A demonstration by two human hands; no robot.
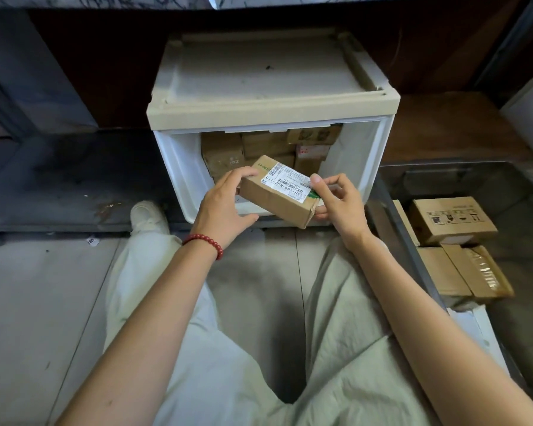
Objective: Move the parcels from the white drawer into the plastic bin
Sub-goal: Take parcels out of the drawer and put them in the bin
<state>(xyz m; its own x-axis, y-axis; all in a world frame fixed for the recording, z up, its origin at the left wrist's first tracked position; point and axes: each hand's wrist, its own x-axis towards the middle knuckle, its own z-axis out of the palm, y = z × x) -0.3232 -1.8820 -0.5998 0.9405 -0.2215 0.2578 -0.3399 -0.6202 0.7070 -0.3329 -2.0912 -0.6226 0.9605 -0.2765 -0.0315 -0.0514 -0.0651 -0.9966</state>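
**Desk:** What do the hands hold?

**Photographer:** A rectangular parcel (277,196) of plain brown cardboard with taped ends and a white barcode label (286,181) on its top face. The left hand (220,204) grips one short end, fingers curled over the top and thumb beneath. The right hand (339,204) pinches the other end, with its thumb on the label's corner. The parcel hangs tilted in the air between them, above the drawer's front edge.

**Desk:** And the containers?

**Photographer:** Just beyond the hands, the white drawer (360,155) of smooth plastic stands out from under a dusty beige ridged top (271,113). Small brown cartons (225,152) are stacked tight against one another at its back. Right of the right hand and lower sits the plastic bin (411,256), with translucent grey walls. It holds cardboard boxes (453,222) lying side by side; one is printed with handling symbols and another is wrapped in crinkled glossy tape.

**Desk:** Anything else near the hands?

**Photographer:** A bracelet (203,241) of round red beads on the left wrist, and creased pale green trousers (345,333) beneath both forearms
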